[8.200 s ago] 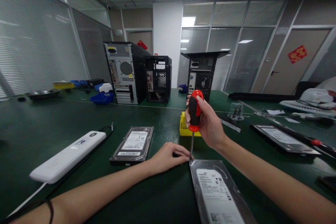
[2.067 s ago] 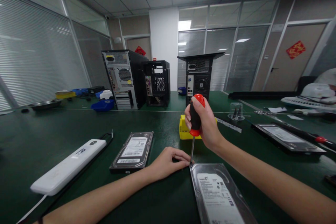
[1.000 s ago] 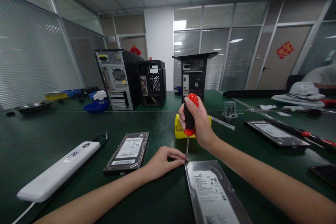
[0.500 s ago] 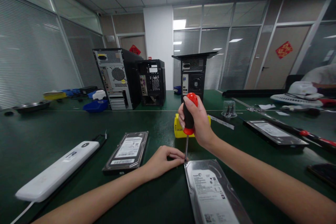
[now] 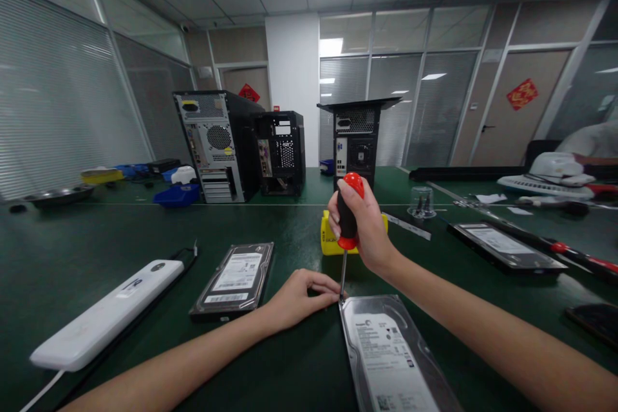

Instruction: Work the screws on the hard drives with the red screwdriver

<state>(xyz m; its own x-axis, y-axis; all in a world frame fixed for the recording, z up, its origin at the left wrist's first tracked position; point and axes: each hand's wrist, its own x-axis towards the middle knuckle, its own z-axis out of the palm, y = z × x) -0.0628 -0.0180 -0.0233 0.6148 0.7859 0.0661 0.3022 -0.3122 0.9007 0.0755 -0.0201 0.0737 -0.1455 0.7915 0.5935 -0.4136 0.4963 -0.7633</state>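
Your right hand (image 5: 369,232) is wrapped around the black-and-red handle of a screwdriver (image 5: 347,222), fingers closed tight on it, holding the tool upright with its thin shaft pointing straight down. The tip meets the far left corner of the hard drive (image 5: 391,354) that lies flat on the green tabletop (image 5: 96,251) directly in front of you, label side up. Your left hand (image 5: 297,299) rests on the tabletop just beside that same corner, its fingers (image 5: 321,284) curled and pinched together right at the screwdriver's tip; whether they hold anything between them cannot be told.

To the left of your left hand lies a second hard drive (image 5: 234,280), also label up, and farther left a long white power strip (image 5: 103,315) with a black cable running beside it. A small yellow box (image 5: 328,238) sits just behind the screwdriver, partly hidden by your right hand. To your right, well apart, a third hard drive (image 5: 505,244) lies on the tabletop, with a red-handled tool (image 5: 574,252) beside it. At the far side stand three opened computer cases: a grey tower (image 5: 215,145), a black chassis (image 5: 282,151) touching it, and another black tower (image 5: 357,141) straight behind your right hand. A blue tray (image 5: 176,195) lies left of the grey tower.
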